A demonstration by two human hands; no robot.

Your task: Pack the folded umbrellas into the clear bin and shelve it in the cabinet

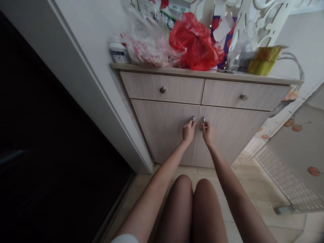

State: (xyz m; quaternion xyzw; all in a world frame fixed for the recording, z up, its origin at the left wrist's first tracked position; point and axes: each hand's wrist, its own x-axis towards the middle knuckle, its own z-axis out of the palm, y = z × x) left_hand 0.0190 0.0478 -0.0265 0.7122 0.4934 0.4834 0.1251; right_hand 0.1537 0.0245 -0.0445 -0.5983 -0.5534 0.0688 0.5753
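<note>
I crouch in front of a low pale wood cabinet (164, 135) with two doors and two drawers above them. My left hand (188, 131) pinches the round metal knob of the left door (193, 118). My right hand (208, 132) pinches the knob of the right door (203, 119). Both doors look closed. My knees show at the bottom of the view, just short of the cabinet.
On the cabinet top lie a red plastic bag (196, 42), a clear bag with red print (149, 47), a small white box (118, 53), a yellow-green pack (264, 60) and a phone (227, 71). A dark doorway (37, 135) lies left. A white grille (283, 175) leans at right.
</note>
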